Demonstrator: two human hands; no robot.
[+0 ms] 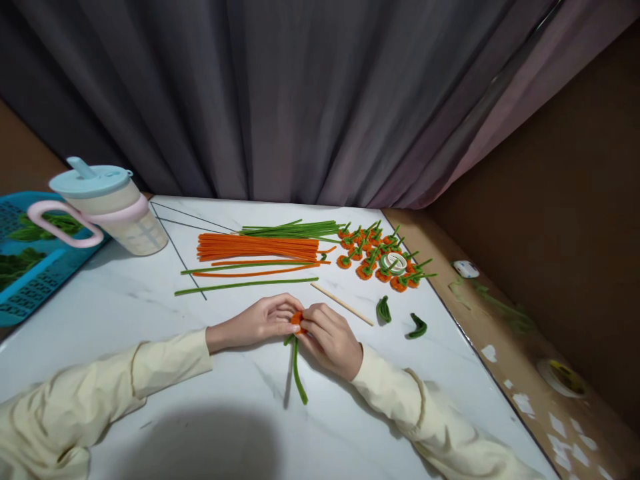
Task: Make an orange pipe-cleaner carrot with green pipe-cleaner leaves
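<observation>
Between my two hands is a small orange pipe-cleaner flower (pixel 297 321) with a green stem (pixel 299 377) hanging down from it. My left hand (pixel 263 321) pinches it from the left, fingers curved. From the other side my right hand (pixel 327 337) closes on it too, covering part of the orange. A thin wooden stick (pixel 343 304) lies just beyond my right hand. Farther back are a bundle of orange pipe cleaners (pixel 257 248), a bundle of green ones (pixel 295 229), and a few loose strands, among them a green pipe cleaner (pixel 245 287).
Several finished orange pieces with green stems (pixel 367 267) cluster at the back right, a tape roll (pixel 393 263) among them. Two dark green leaf shapes (pixel 383 310) lie nearer. A lidded cup (pixel 117 217) and a blue basket (pixel 30 303) stand left. Paper scraps (pixel 524 404) litter the right side.
</observation>
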